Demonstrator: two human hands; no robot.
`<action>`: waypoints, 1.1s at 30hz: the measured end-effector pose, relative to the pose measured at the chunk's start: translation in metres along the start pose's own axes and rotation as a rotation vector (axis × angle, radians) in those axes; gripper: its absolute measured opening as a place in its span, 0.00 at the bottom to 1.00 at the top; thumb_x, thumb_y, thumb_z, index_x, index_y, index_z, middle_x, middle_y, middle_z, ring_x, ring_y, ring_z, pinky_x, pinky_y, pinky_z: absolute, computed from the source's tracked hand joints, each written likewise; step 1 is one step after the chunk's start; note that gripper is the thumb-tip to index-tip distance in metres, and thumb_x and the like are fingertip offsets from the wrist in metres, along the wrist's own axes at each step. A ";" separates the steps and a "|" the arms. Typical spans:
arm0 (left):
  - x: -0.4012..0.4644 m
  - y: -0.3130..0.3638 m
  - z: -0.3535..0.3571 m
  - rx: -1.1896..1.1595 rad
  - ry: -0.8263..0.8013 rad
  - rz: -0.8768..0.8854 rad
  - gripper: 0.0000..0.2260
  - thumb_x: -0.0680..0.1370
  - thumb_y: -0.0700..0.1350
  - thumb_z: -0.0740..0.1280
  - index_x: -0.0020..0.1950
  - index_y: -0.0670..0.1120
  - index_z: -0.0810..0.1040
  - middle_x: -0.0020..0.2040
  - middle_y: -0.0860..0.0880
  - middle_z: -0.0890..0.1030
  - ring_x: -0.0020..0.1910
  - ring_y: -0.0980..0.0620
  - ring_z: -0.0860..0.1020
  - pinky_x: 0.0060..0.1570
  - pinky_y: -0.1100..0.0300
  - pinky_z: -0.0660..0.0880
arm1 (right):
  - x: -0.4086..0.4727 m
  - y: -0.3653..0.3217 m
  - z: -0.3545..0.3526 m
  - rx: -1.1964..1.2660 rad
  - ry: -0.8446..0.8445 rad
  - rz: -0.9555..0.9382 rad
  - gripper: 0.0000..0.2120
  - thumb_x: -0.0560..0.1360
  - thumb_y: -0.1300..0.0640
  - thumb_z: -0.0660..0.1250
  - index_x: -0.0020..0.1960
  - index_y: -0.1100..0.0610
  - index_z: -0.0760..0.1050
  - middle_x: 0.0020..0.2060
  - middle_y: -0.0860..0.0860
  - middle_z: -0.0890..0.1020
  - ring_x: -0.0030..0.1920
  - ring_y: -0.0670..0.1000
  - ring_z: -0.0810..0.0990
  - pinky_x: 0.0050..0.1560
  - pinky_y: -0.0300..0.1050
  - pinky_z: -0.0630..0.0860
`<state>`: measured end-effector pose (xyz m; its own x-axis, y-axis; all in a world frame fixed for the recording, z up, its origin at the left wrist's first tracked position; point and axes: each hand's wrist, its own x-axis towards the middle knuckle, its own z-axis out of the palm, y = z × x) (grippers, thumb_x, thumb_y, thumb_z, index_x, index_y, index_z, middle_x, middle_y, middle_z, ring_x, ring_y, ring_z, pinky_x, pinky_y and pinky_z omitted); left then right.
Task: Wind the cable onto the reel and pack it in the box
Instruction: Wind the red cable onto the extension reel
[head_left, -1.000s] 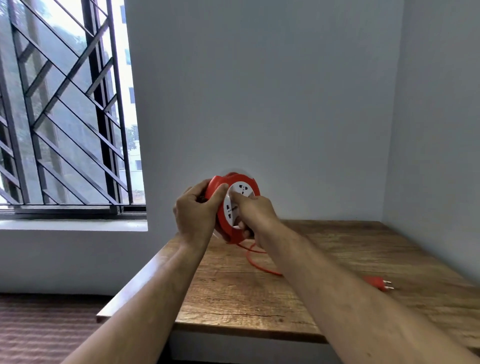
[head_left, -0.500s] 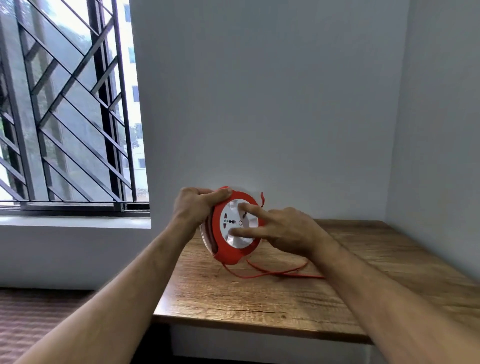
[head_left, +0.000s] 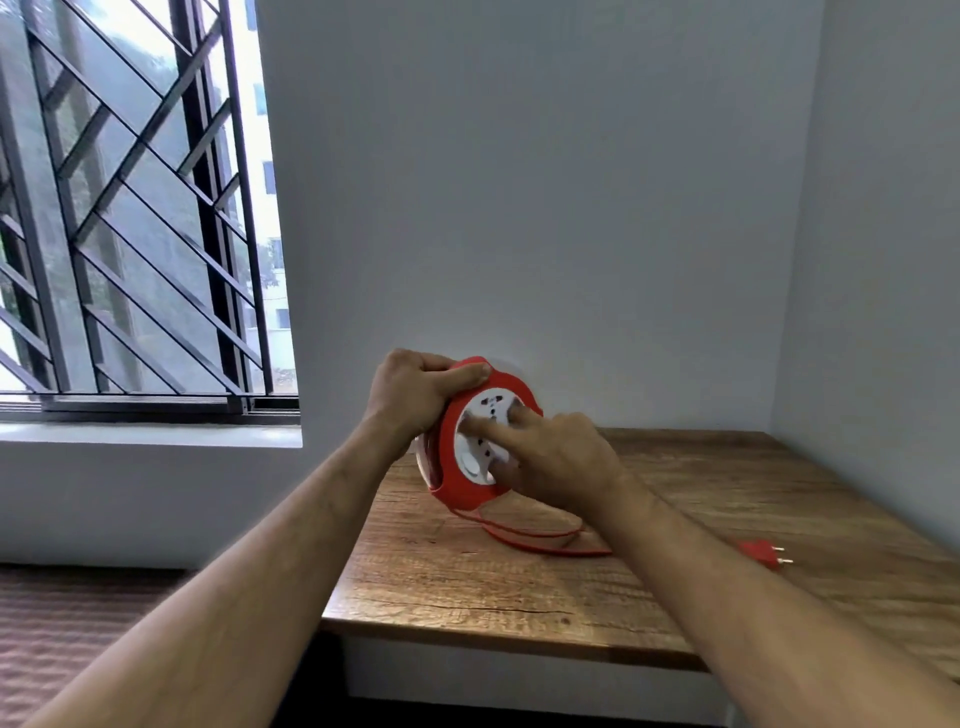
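Reel: light, rigid plastic; left hand clasps rim, right hand fingers press hub. Cable: limp, slack on worktop.

We see a reel of smooth red plastic with a glossy white plastic face, a thin red rubbery-looking cable, and a worktop of grainy, matt brown wood. The wall looks matt, painted.

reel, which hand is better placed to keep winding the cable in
Right hand: its fingers already lie on the white face of the reel. The left hand grips the red rim, steadying it.
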<state>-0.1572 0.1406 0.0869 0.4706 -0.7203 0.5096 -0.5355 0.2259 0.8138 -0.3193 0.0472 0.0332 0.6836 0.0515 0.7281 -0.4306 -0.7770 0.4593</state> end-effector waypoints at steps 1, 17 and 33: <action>-0.001 -0.002 0.003 -0.038 0.046 0.032 0.07 0.72 0.52 0.78 0.44 0.50 0.89 0.37 0.50 0.88 0.37 0.52 0.87 0.44 0.52 0.85 | 0.003 -0.008 -0.002 0.097 -0.013 0.195 0.28 0.73 0.42 0.67 0.69 0.44 0.62 0.47 0.53 0.83 0.31 0.55 0.81 0.29 0.40 0.67; 0.004 -0.018 0.000 -0.264 0.171 -0.049 0.09 0.72 0.50 0.79 0.39 0.46 0.88 0.35 0.43 0.87 0.35 0.43 0.86 0.44 0.46 0.85 | 0.000 -0.001 -0.009 0.193 -0.017 0.213 0.21 0.76 0.59 0.66 0.67 0.46 0.69 0.57 0.54 0.78 0.35 0.54 0.81 0.28 0.43 0.74; 0.012 -0.001 -0.002 0.201 -0.231 -0.219 0.17 0.72 0.56 0.77 0.43 0.42 0.86 0.36 0.45 0.88 0.36 0.46 0.87 0.47 0.52 0.84 | -0.014 0.036 -0.016 0.043 -0.397 -0.450 0.32 0.77 0.60 0.65 0.73 0.38 0.55 0.77 0.53 0.55 0.46 0.57 0.82 0.31 0.38 0.69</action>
<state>-0.1490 0.1330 0.0930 0.4310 -0.8713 0.2346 -0.5776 -0.0667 0.8136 -0.3539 0.0287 0.0471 0.9645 0.1499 0.2176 -0.0290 -0.7583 0.6513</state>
